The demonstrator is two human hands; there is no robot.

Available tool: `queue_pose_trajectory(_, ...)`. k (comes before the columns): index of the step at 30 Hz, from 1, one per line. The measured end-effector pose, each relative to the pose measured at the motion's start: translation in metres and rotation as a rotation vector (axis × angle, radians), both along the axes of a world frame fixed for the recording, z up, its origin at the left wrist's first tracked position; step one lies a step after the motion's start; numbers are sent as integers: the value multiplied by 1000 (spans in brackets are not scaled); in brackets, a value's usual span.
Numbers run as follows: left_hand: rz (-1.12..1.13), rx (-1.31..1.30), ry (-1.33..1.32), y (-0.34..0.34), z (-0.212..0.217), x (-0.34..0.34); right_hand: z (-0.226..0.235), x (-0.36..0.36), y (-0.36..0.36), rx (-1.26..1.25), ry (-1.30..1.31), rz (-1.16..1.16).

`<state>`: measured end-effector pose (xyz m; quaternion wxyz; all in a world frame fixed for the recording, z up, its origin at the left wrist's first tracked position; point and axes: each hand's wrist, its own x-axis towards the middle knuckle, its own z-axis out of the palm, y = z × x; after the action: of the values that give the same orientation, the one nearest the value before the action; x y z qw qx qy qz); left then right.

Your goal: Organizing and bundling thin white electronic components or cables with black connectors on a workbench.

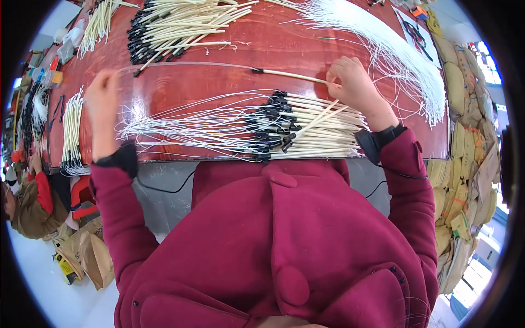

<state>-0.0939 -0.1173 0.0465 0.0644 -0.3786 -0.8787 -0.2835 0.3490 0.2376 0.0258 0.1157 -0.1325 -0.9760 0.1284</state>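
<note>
My right hand (pixel 351 82) is closed round the far end of a thin pale stick (pixel 292 74) with a black cap on its left end. A white cord (pixel 197 64) runs from that cap in a shallow arc to my left hand (pixel 103 90). The left hand, slightly blurred, pinches the cord's other end. Below them, a bundle of pale sticks (pixel 322 134) with black caps lies along the near table edge, its white cords (pixel 191 126) fanned out leftward. Two of those sticks lie crosswise on top.
The red table (pixel 262 41) also bears a heap of black-capped sticks (pixel 186 24) at the far side, a long bunch of loose white cords (pixel 394 44) at right, and more sticks (pixel 73 131) at left. Stacked sacks (pixel 465 142) stand right; another person's red sleeve (pixel 44 192) shows at left.
</note>
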Motion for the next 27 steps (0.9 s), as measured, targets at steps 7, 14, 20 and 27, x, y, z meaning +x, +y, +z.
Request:
queue_pose_trajectory(7, -23, -228, 228, -44, -1, 24, 31, 44, -20, -232, -131, 43)
queue_pose_trajectory(14, -875, -37, -19, 128, 2, 216, 50, 32, -16, -225, -43, 105)
queue_pose_trajectory(20, -1121, -309, -24, 141, -7, 272, -1, 8, 42, 75, 66, -193)
queue_pose_trajectory(27, -1283, -398, -172, 155, 2, 265, -20, 2, 56, 173, -147, -313)
